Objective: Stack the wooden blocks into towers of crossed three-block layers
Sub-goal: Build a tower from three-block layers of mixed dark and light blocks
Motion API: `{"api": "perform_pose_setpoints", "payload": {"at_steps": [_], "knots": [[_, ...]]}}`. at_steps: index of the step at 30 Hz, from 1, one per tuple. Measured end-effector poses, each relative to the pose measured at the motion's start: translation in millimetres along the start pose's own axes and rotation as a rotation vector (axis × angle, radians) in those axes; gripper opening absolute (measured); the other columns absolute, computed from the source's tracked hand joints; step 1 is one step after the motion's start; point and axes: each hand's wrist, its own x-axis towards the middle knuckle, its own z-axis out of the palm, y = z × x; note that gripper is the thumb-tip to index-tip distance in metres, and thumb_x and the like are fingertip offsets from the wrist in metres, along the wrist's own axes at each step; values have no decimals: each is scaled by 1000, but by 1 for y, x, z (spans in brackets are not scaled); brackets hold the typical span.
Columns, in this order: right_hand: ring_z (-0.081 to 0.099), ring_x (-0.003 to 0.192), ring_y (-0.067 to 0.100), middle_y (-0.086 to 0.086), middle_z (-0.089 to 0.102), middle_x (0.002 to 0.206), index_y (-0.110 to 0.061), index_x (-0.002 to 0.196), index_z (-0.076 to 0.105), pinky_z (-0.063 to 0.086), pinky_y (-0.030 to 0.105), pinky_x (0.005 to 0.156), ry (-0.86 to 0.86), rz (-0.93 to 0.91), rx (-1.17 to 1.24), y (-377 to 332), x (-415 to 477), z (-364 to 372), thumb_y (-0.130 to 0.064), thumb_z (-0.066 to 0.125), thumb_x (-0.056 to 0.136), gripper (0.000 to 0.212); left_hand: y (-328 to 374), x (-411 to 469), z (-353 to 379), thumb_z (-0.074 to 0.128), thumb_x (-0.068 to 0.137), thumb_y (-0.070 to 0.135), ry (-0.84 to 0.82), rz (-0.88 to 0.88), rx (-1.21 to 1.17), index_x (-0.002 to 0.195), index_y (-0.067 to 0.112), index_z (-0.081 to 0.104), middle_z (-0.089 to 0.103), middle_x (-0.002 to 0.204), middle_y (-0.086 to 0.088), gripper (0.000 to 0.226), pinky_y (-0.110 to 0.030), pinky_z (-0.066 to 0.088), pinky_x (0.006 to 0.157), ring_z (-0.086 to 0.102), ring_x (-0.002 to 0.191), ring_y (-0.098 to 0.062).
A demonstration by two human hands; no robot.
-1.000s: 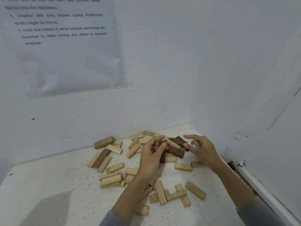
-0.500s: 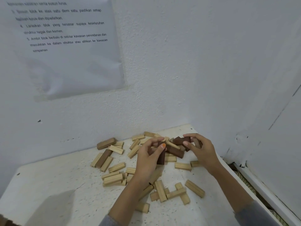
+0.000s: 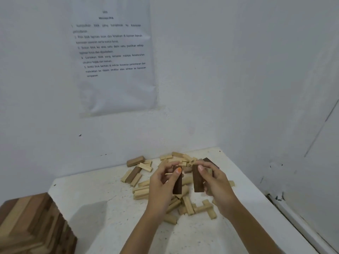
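Above the pile of loose blocks (image 3: pixel 165 186) on the white counter (image 3: pixel 102 213), each hand holds one dark block upright. The left hand (image 3: pixel 163 186) has its fingers (image 3: pixel 178 170) closed around a dark block (image 3: pixel 177 182), thumb on the front face. Just right of it, the right hand (image 3: pixel 214 182) grips a second dark block (image 3: pixel 198 178) the same way. The two blocks stand close together, not touching. A stacked tower (image 3: pixel 34 226) stands well left of the pile, at the counter's near corner.
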Motion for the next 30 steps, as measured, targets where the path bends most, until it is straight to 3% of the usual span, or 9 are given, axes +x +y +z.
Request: {"api": "perform_pose_setpoints", "payload": {"at_steps": [4, 9, 15, 18, 21, 25, 30], "knots": [[66, 79, 17, 2, 71, 102, -20, 104, 70, 50, 29, 58, -65, 68, 62, 10, -27, 20, -24, 58, 95, 16, 1, -24, -13, 66, 89, 12, 30, -25, 22, 100, 21, 73, 71, 96, -6, 16, -23, 56, 69, 70, 89, -22], [59, 75, 22, 5, 70, 92, -27, 99, 71, 41, 32, 59, -92, 79, 34, 20, -59, 39, -27, 61, 93, 12, 1, -56, -33, 65, 90, 12, 51, -36, 119, 102, 21, 72, 66, 88, 0, 17, -10, 48, 63, 63, 73, 2], [54, 50, -1, 1, 66, 79, -13, 100, 69, 37, 14, 42, -130, 98, 24, 27, -90, 61, -17, 63, 93, 11, -6, -88, -65, 63, 92, 12, 79, -88, 168, 103, 23, 71, 70, 92, 2, 18, -17, 52, 69, 68, 86, -13], [56, 61, 1, -1, 64, 88, -15, 99, 70, 37, 13, 44, -149, 89, -39, 37, -100, 73, -20, 64, 92, 10, -9, -101, -81, 62, 92, 12, 105, -122, 182, 103, 23, 71, 70, 100, -5, 18, -20, 54, 73, 67, 93, -19], [59, 65, 2, -5, 64, 79, -13, 97, 70, 39, 11, 47, -186, 79, -63, 45, -109, 85, -15, 63, 92, 9, -12, -113, -95, 60, 93, 10, 140, -151, 184, 106, 21, 70, 70, 103, -8, 19, -23, 54, 78, 66, 97, -19], [61, 74, 2, -6, 66, 82, -11, 95, 69, 44, 11, 57, -237, 21, -165, 58, -117, 100, -10, 63, 92, 7, -16, -129, -112, 56, 95, 8, 169, -194, 179, 110, 18, 67, 69, 104, -5, 22, -13, 50, 69, 65, 95, -14], [63, 80, 13, -6, 67, 80, -17, 89, 68, 50, 21, 68, -242, -10, -263, 71, -119, 114, -11, 63, 91, 8, -22, -140, -129, 53, 95, 2, 167, -215, 241, 115, 20, 62, 66, 106, -2, 29, -9, 48, 68, 62, 99, -15]]}}
